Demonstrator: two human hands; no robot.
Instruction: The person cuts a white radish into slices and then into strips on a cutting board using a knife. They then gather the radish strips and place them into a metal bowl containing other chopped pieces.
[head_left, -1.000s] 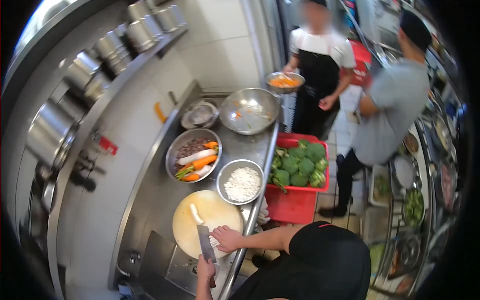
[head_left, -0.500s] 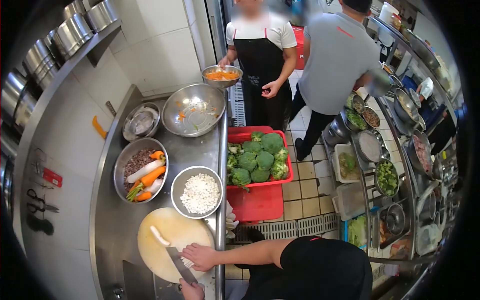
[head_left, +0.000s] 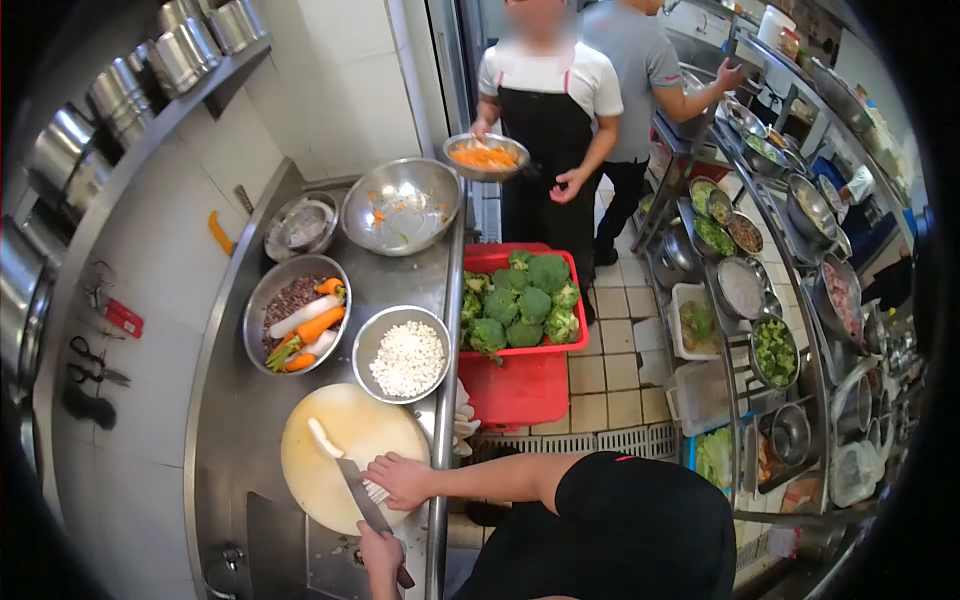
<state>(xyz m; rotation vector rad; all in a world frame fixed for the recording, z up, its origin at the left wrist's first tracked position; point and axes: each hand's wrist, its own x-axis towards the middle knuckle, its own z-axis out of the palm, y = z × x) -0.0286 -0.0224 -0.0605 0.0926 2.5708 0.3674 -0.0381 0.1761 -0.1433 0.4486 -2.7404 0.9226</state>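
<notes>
My left hand (head_left: pixel 382 552) grips the handle end of a broad-bladed knife (head_left: pixel 362 492), which sits on a round cutting board (head_left: pixel 310 490). My right hand (head_left: pixel 402 480) presses down, fingers closed, on a bunch of thin white vegetable strips (head_left: pixel 376 491) right beside the blade. Farther up the board lies a loose white vegetable piece (head_left: pixel 324 438), apart from both hands. Just beyond the board stands a steel bowl of white diced pieces (head_left: pixel 407 360). To its left, another bowl (head_left: pixel 256 338) holds carrots (head_left: pixel 316 326), a long white root and brownish bits.
A large bowl with scraps (head_left: pixel 402 207) stands farther along the steel counter (head_left: pixel 405 283). Broccoli (head_left: pixel 520 300) fills a red crate (head_left: pixel 575 320) beside it. A co-worker in a black apron (head_left: pixel 545 150) holds a bowl of orange shreds (head_left: pixel 485 157). Shelves with bowls line the right.
My view has tilted, so the counter appears higher in it. The co-worker in grey has moved back with one arm stretched toward the shelving. My hands keep the same hold on the board.
</notes>
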